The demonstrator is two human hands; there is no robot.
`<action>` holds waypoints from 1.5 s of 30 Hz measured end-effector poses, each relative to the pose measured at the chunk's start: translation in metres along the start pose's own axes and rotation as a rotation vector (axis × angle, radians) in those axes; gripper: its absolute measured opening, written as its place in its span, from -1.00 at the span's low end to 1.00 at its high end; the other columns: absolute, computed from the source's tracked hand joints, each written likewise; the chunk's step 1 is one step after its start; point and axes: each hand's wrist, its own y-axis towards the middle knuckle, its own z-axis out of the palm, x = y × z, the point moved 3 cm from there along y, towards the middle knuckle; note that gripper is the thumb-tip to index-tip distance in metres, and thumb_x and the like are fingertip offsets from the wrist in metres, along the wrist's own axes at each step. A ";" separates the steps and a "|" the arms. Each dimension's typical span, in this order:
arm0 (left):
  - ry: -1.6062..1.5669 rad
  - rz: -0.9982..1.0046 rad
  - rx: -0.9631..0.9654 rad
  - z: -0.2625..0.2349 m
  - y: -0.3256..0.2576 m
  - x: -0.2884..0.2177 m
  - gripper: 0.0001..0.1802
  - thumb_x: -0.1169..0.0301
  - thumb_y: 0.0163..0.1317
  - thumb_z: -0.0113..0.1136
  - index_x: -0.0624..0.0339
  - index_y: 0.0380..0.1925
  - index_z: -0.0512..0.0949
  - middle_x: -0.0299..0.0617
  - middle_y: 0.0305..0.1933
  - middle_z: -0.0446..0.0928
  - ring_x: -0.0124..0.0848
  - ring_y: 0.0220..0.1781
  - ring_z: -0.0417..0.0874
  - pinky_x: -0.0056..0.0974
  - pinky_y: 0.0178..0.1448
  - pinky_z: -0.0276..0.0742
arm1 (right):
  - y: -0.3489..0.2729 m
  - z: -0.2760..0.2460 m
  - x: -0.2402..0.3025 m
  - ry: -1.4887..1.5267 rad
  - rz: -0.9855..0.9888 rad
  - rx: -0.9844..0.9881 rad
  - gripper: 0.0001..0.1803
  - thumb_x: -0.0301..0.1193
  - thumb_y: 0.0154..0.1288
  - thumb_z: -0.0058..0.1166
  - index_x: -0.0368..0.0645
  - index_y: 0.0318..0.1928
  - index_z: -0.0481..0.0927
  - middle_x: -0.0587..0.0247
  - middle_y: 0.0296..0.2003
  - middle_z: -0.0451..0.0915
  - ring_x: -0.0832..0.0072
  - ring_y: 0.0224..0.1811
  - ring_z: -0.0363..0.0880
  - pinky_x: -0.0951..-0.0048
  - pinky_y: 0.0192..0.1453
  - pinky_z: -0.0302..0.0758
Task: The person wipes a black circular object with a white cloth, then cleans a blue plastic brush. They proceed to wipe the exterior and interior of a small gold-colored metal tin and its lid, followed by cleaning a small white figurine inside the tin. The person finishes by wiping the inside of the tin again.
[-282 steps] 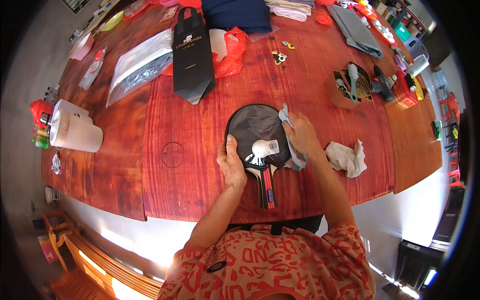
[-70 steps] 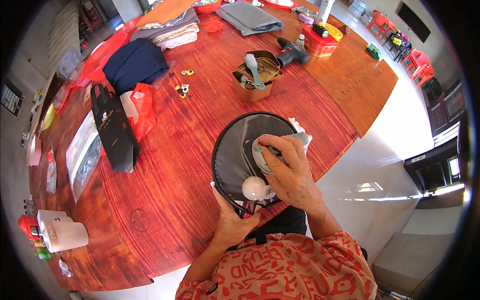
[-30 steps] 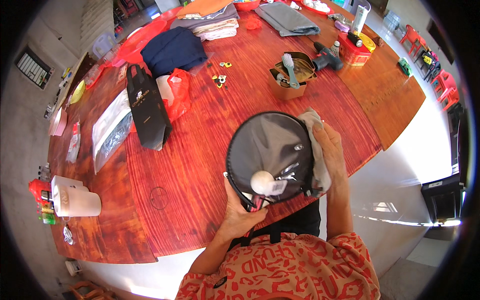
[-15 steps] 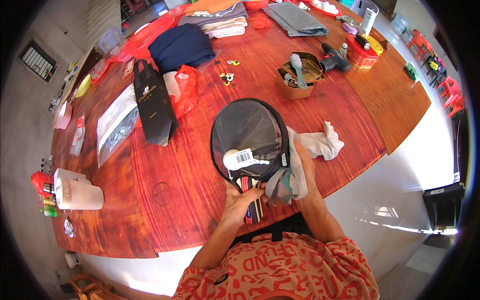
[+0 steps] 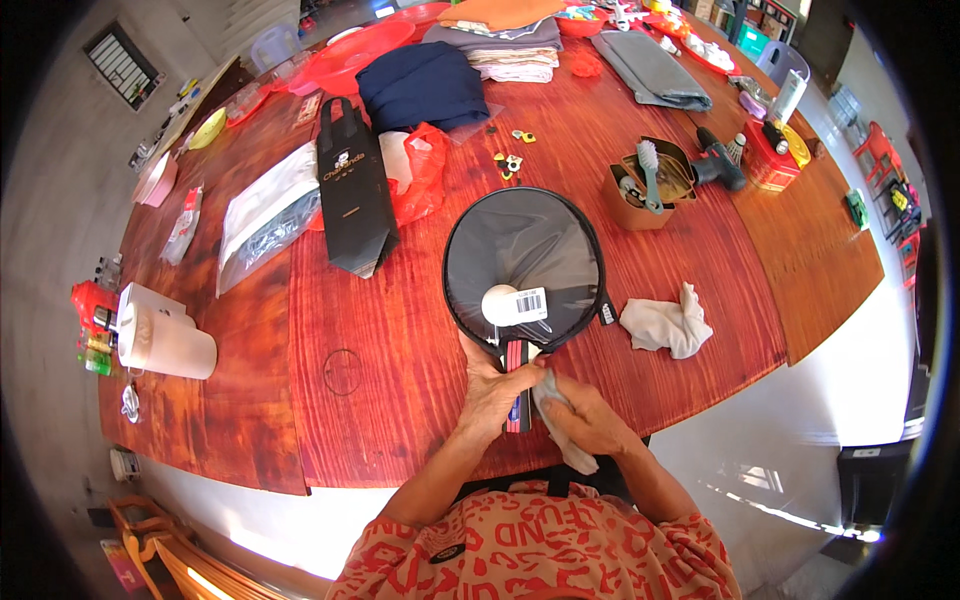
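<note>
Our covered paddle (image 5: 530, 245) points head-away, long axis fore-aft, handle (image 5: 515, 413) toward bench (image 5: 400, 430) edge. Left hand (image 5: 490, 395): fingers clamped on handle; right hand (image 5: 595, 418): on rag (image 5: 574, 453). Bench stretches left.

Red-brown wooden table (image 5: 390, 420) | on it: black bag (image 5: 354, 215) | pale pitcher (image 5: 172, 345) | crumpled cloth (image 5: 668, 326) | brown container (image 5: 636, 214) | drill (image 5: 720, 168)

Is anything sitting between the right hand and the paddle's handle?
Yes: the grey cloth in the right hand lies between it and the handle, and the left hand has its thumb across the handle. Nothing else visible is in the way.
</note>
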 end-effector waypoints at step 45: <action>0.249 0.048 -0.295 -0.033 0.281 0.010 0.08 0.54 -0.46 0.44 0.38 0.18 0.07 -0.03 0.03 0.41 -0.22 0.05 0.46 -0.22 0.22 0.39 | 0.037 -0.026 -0.036 -0.602 -0.158 -0.516 -0.64 -0.47 -0.02 0.24 -0.35 -0.17 0.52 -0.02 -0.35 0.51 0.07 -0.33 0.53 0.22 -0.27 0.49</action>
